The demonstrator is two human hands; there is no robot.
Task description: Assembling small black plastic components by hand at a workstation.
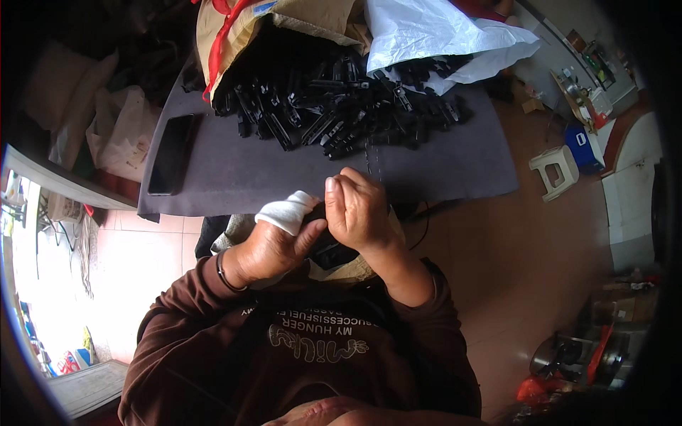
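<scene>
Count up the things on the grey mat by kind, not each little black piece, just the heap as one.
Heap of black plastic parts: 1
Black phone: 1
Brown paper bag: 1
White plastic bag: 1
Total: 4

One more black part is off the grey mat, held between the left hand and the right hand.

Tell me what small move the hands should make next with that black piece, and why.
Probably press the black plastic part together between both thumbs. The left hand, its finger wrapped in white cloth, and the right hand both grip it close to the chest, apart from the pile of black parts on the grey mat.
</scene>
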